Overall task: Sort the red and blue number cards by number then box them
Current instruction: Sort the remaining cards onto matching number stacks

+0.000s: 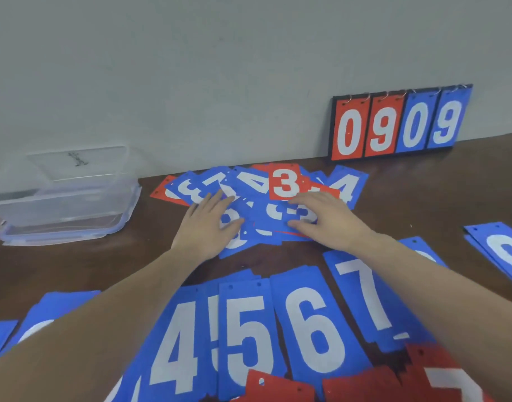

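A loose heap of red and blue number cards (249, 187) lies at the far middle of the brown table, with a red 3 card (284, 182) on top. My left hand (209, 227) rests flat on the heap's left side, fingers straight. My right hand (324, 217) lies on the right side of the heap, fingers spread over a blue card (278, 219). Near me a row of blue cards shows 4 (176, 343), 5 (246, 338), 6 (315, 326) and 7 (365, 297). Red cards (365, 384) overlap the row at the bottom edge.
A clear plastic box (66, 204) with its lid (80, 162) leaning behind it stands at the far left by the wall. A scoreboard flip stand (399, 123) reading 0909 leans on the wall at the right. More blue cards (507, 250) lie at the right edge.
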